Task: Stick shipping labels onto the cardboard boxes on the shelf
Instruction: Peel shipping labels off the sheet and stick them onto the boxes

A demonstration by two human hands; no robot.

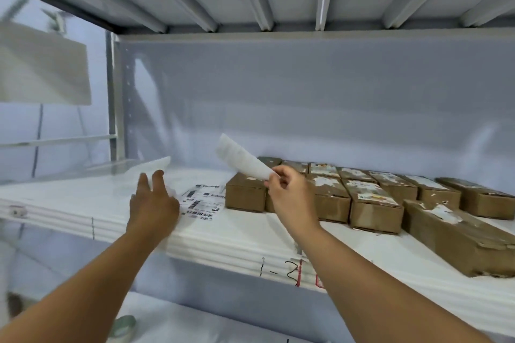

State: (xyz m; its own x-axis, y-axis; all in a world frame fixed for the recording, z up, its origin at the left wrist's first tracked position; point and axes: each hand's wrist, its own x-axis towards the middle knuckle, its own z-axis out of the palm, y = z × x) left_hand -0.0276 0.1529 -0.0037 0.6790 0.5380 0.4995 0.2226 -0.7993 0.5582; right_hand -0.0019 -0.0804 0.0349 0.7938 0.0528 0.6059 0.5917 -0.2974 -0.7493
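We are in a warehouse stockroom: a white metal shelf (223, 242) hand-marked "1-2" (278, 270), rows of cardboard boxes (373, 211), and barcoded shipping labels (202, 202) beside them.

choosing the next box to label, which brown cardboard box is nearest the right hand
The leftmost brown cardboard box, beside the printed label sheet: the right hand, pinching a white paper strip, is right by it; the others sit farther right.
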